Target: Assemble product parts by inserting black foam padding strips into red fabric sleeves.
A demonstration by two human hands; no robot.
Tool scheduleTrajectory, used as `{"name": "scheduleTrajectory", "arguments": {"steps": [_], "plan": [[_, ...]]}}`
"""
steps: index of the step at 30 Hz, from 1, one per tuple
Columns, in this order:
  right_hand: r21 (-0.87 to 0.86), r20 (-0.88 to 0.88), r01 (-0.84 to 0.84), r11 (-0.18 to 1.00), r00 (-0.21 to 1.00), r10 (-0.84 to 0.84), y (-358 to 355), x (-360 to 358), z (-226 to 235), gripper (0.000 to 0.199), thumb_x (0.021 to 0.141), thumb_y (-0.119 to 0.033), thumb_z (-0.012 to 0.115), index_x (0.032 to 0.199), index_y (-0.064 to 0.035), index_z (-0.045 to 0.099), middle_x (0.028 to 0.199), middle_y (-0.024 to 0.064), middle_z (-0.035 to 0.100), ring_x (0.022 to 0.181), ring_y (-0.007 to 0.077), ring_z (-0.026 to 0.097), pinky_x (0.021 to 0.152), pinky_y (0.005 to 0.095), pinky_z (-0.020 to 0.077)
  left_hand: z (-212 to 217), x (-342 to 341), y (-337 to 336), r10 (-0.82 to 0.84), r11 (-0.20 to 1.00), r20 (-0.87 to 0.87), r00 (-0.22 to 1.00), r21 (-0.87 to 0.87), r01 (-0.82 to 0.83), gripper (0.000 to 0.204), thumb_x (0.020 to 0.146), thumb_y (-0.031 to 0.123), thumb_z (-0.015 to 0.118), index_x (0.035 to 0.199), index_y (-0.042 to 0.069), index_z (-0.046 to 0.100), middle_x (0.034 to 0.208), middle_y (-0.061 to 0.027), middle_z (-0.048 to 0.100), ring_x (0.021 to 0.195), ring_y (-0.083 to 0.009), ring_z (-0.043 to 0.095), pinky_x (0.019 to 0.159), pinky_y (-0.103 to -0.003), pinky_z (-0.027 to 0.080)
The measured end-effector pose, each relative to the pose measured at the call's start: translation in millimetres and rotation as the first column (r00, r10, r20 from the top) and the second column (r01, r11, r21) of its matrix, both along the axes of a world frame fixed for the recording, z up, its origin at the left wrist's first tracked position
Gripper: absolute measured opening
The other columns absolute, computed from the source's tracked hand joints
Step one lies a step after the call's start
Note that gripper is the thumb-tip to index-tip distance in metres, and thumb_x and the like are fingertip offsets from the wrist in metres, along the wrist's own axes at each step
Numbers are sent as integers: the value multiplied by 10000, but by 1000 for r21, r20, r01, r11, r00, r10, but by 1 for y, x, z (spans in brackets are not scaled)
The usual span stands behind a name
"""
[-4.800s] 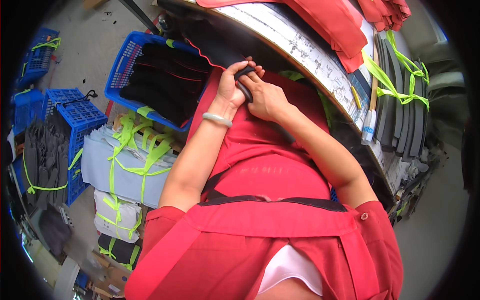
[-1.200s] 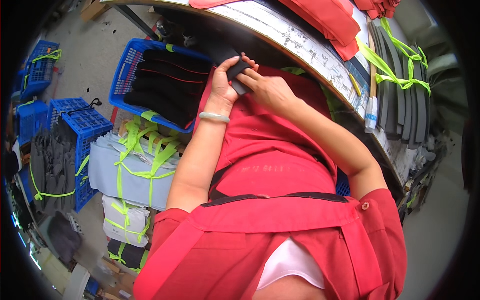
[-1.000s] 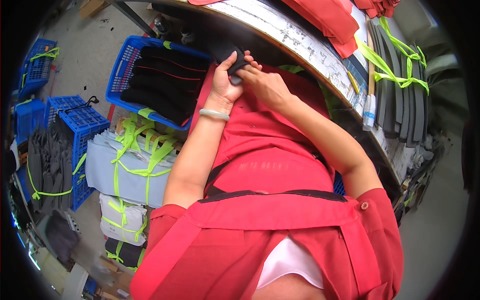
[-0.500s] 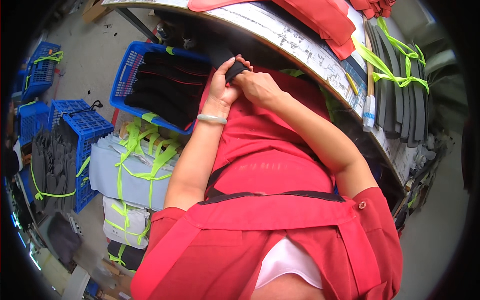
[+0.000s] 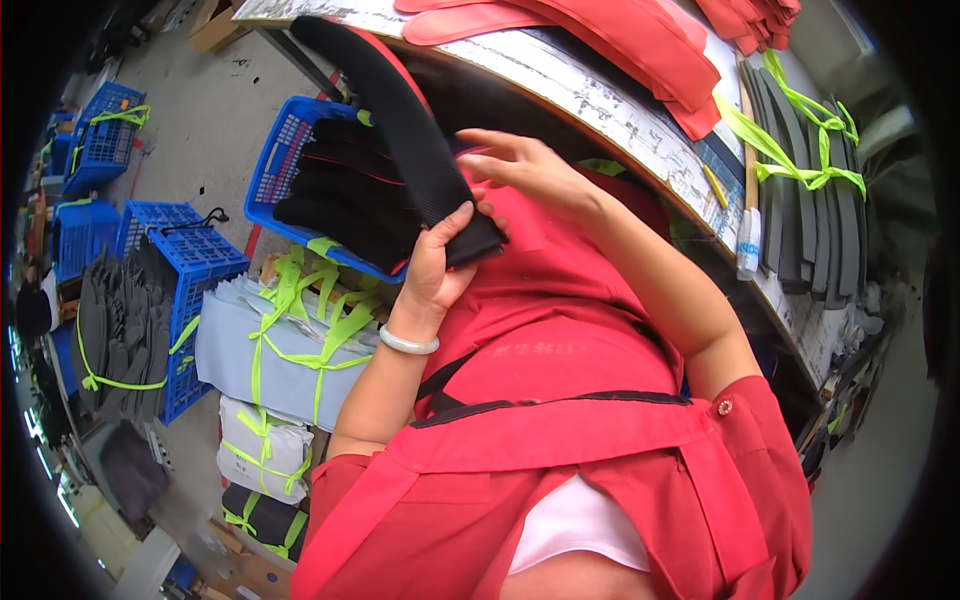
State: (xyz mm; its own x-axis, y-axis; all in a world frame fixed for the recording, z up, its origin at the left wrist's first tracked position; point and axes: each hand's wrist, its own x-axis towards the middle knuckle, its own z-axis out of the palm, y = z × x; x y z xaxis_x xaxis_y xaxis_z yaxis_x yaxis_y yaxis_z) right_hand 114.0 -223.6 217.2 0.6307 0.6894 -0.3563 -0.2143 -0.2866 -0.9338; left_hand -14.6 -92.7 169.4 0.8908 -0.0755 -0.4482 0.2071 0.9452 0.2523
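Note:
A long, curved black strip with a red edge point(image 5: 400, 120) rises up and to the left from my left hand point(image 5: 443, 262). That hand is closed round the strip's lower end, which looks folded or doubled. My right hand point(image 5: 535, 170) hovers just right of the strip, its fingers stretched out and apart, with nothing in them. Behind the strip, to the left, a blue plastic basket point(image 5: 262, 180) holds a stack of similar black pieces with red edges point(image 5: 345, 190). The strip hides part of that basket.
A worn white worktable point(image 5: 600, 90) crosses the upper right. On it lie red cut pieces point(image 5: 600, 40), a yellow cutter point(image 5: 714, 187) and grey strips tied with green bands point(image 5: 800, 190). At left stand a tied light-blue bundle point(image 5: 225, 340), a blue crate point(image 5: 190, 235) and dark-grey pieces point(image 5: 120, 320).
The black strip has come up into full view, held in my left hand, which moved lower. My right hand has let go of it and opened, shifting slightly to the right.

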Motion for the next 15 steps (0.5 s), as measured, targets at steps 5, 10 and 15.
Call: {"name": "scheduleTrajectory", "arguments": {"steps": [5,10,15], "plan": [[170,-255,-38,985,964,81,15,-6,12,363,936,-302,601,1144,-4,599,996,103,685,833,172,669,732,278,538,26,19,-2,-278,960,184,943,87,267,192,937,104,569,1087,-15,560,899,-126,617,828,-294,656,800,-436,553],[150,-256,94,984,965,-53,19,7,38,295,952,-256,581,1085,4,620,909,99,693,782,165,666,705,297,558,36,18,-11,-369,929,242,897,130,347,202,952,175,560,1000,-22,570,781,-109,613,709,-286,669,740,-452,567],[157,-223,79,984,974,-43,6,1,23,283,932,-231,613,1063,19,634,892,115,702,855,205,687,815,339,541,21,-28,-7,-593,803,207,778,79,591,351,985,294,460,964,-32,589,658,-103,589,595,-273,645,658,-426,570]]}}
